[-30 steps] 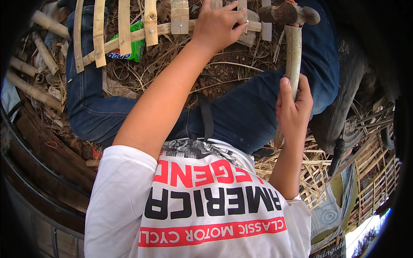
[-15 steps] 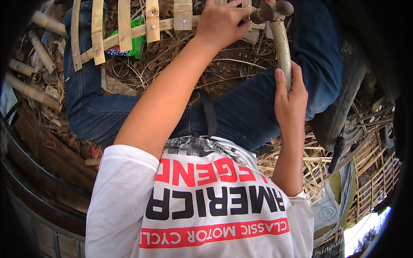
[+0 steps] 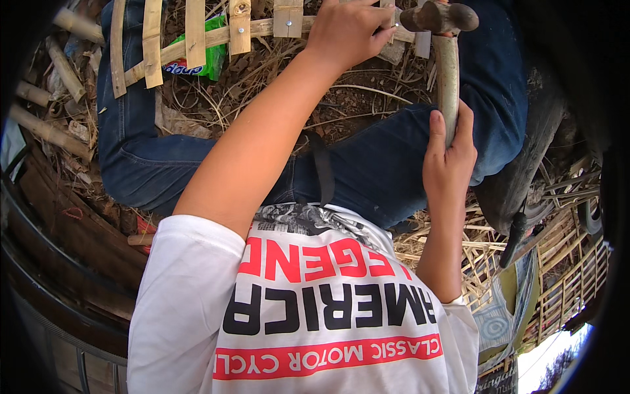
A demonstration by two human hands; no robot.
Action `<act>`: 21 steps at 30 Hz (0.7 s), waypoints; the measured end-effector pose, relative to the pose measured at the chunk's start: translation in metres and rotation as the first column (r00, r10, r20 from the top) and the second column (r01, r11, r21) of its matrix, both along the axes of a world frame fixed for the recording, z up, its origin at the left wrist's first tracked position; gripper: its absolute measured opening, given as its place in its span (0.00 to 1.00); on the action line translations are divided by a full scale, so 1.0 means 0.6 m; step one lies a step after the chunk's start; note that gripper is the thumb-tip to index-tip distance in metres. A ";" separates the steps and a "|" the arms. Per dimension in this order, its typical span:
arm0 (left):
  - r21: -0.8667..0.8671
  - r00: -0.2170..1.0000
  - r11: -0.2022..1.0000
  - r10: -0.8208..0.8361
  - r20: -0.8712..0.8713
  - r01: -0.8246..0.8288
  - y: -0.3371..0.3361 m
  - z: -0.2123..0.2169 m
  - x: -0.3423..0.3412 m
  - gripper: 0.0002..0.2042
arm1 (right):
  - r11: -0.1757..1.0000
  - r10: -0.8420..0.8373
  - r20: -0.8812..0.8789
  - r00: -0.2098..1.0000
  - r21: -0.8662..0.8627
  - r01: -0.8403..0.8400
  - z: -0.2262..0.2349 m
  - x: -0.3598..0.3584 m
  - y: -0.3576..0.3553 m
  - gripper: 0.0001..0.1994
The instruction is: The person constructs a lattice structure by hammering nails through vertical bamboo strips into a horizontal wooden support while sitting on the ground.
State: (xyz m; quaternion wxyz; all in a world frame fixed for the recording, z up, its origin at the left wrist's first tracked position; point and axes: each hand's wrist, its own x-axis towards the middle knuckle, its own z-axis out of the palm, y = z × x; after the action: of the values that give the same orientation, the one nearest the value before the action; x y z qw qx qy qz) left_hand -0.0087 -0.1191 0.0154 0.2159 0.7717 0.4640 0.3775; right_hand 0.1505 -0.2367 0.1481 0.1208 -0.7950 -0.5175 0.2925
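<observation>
My right hand (image 3: 449, 148) is wrapped round the pale, curved handle of a hammer (image 3: 447, 85). The dark hammer head is raised just right of my left hand (image 3: 348, 33). That hand lies over the bamboo slats, thumb and forefinger pinched at a small shiny nail (image 3: 396, 25); some of its fingers are hidden at the top edge. Upright bamboo slats (image 3: 195, 36) cross a long bamboo rail (image 3: 259, 29), which runs under my left hand. Nail heads show on two slats left of that hand.
A green wrapper (image 3: 213, 56) lies behind the slats among dry grass and soil. Cut bamboo pieces (image 3: 52, 131) are scattered at the left. My bent legs (image 3: 374, 161) flank the work. At the right are a dark wooden beam (image 3: 518, 171) and a woven bamboo panel (image 3: 571, 282).
The hammer and my right hand have shifted right, so the hammer head is away from my left fingertips and the nail shows. My left hand stays at the rail.
</observation>
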 end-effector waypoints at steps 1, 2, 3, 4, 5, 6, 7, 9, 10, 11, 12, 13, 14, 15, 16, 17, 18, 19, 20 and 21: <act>0.006 0.999 1.000 0.026 0.033 -0.026 -0.001 0.004 0.002 0.03 | 0.994 0.102 0.033 0.994 -0.028 -0.101 -0.011 0.010 0.005 0.16; 0.010 0.996 0.999 0.051 0.067 -0.052 -0.001 0.007 0.003 0.03 | 0.998 0.067 0.011 0.998 -0.022 -0.067 -0.005 0.008 0.001 0.16; 0.026 0.998 0.999 0.026 0.051 -0.028 0.001 0.003 0.001 0.03 | 0.999 0.040 -0.014 0.999 -0.010 -0.040 0.000 0.008 -0.002 0.15; 0.041 0.999 0.999 0.003 0.034 -0.004 0.000 -0.001 -0.001 0.03 | 1.000 0.014 -0.040 0.999 0.002 -0.014 0.005 0.008 -0.003 0.15; 0.054 1.000 0.998 -0.021 0.017 0.020 0.003 -0.005 -0.003 0.04 | 0.999 -0.024 -0.064 0.998 0.035 0.026 0.007 0.007 -0.001 0.15; 0.016 1.000 1.000 -0.018 -0.005 0.018 -0.001 -0.004 -0.003 0.04 | 1.000 -0.005 -0.034 0.999 0.009 0.005 0.008 0.004 -0.003 0.15; -0.022 0.999 1.000 -0.017 -0.028 0.016 -0.001 -0.004 -0.001 0.05 | 1.000 0.015 -0.005 1.000 -0.016 -0.015 0.005 0.002 -0.002 0.15; -0.027 0.999 1.000 0.014 -0.034 -0.015 0.003 0.006 -0.002 0.04 | 0.994 0.104 0.017 0.994 -0.021 -0.104 -0.017 0.008 0.008 0.16; -0.017 1.000 1.000 0.003 -0.030 -0.004 0.006 0.005 -0.002 0.04 | 0.999 0.052 -0.010 0.999 -0.014 -0.052 -0.012 0.012 0.006 0.16; -0.006 1.000 1.000 -0.007 -0.026 0.006 0.005 0.001 -0.001 0.04 | 1.000 0.001 -0.037 0.999 -0.008 -0.001 0.002 0.012 0.002 0.15; -0.019 0.999 1.000 -0.016 -0.029 0.015 -0.008 0.001 -0.003 0.04 | 0.998 -0.050 -0.070 0.996 -0.027 0.048 0.009 0.010 -0.008 0.15; 0.018 1.000 1.000 -0.020 0.021 0.019 -0.006 0.000 -0.001 0.03 | 0.995 -0.030 -0.081 0.996 0.097 0.038 -0.003 0.016 -0.014 0.15; -0.005 1.000 1.000 -0.013 -0.005 0.013 -0.007 -0.001 -0.001 0.03 | 0.993 -0.065 -0.102 0.993 0.096 0.075 -0.004 0.013 -0.010 0.15; -0.018 1.000 1.000 -0.014 -0.025 0.014 -0.001 0.000 0.000 0.03 | 0.999 -0.016 -0.033 0.999 0.034 0.017 0.000 0.009 -0.001 0.15; -0.030 0.999 0.999 -0.015 -0.045 0.014 0.002 0.001 0.001 0.03 | 0.999 0.037 0.032 0.999 -0.031 -0.036 0.000 0.006 0.006 0.15; -0.032 1.000 0.999 0.015 0.012 -0.015 -0.001 0.001 0.001 0.03 | 0.993 0.114 0.022 0.993 -0.032 -0.113 -0.020 0.018 0.002 0.15; -0.029 1.000 1.000 0.006 0.012 -0.005 -0.001 0.000 -0.001 0.03 | 0.996 0.080 -0.004 0.997 -0.027 -0.080 -0.009 0.017 0.005 0.15; -0.019 1.000 1.000 -0.005 0.010 0.006 -0.002 -0.001 -0.002 0.03 | 0.999 0.046 -0.034 0.998 -0.016 -0.047 0.006 0.014 0.001 0.15; -0.010 1.000 1.000 -0.016 0.006 0.016 0.003 -0.003 -0.003 0.04 | 1.000 0.013 -0.064 0.998 -0.006 -0.013 0.013 0.012 0.004 0.15; -0.024 0.999 0.999 -0.029 -0.015 0.028 0.002 -0.003 0.000 0.04 | 0.997 -0.004 -0.081 0.997 0.082 0.011 0.011 0.008 -0.003 0.15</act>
State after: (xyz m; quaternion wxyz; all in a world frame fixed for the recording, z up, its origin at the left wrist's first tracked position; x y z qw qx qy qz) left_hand -0.0088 -0.1181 0.0134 0.2268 0.7785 0.4589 0.3632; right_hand 0.1553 -0.2386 0.1548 0.1753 -0.7789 -0.5209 0.3022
